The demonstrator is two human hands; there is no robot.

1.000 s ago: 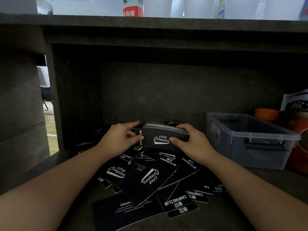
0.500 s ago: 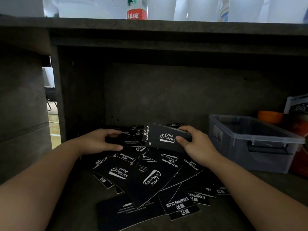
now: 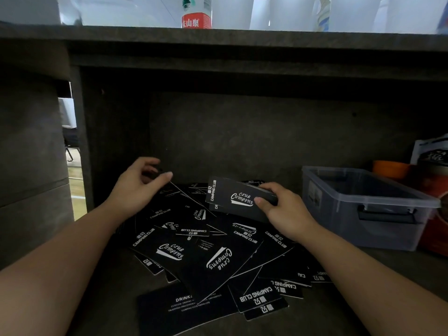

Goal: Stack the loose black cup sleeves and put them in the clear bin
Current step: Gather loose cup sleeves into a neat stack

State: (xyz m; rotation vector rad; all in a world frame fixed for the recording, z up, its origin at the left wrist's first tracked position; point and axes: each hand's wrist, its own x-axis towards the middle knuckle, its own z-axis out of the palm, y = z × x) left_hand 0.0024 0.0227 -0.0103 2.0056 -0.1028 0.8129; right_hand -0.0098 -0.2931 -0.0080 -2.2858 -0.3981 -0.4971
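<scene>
Down on the dark shelf, the right hand holds a stack of sleeves, thumb on its printed face and fingers wrapped over its far edge; the stack is raised off the pile and tilted. The left hand sits at the far left edge of the pile, thumb and fingers curled close together over a single sleeve whose thin pale edge runs down from the thumb tip; whether that sleeve is actually pinched I cannot tell. Between and below the two forearms lie the loose sleeves, flat black cards with white lettering, overlapping at all angles and spread from the back wall almost to the near edge of the shelf. The clear bin stands to the right of the pile, just beside the right hand, with its lid off, a black handle clip on its near side, and nothing visible inside. Behind the bin are an orange cup and a white printed bag, and a red container sits against its right side. A thick countertop overhangs the shelf, with a red-labelled bottle and white cups on it. An upright panel closes in the left side.
</scene>
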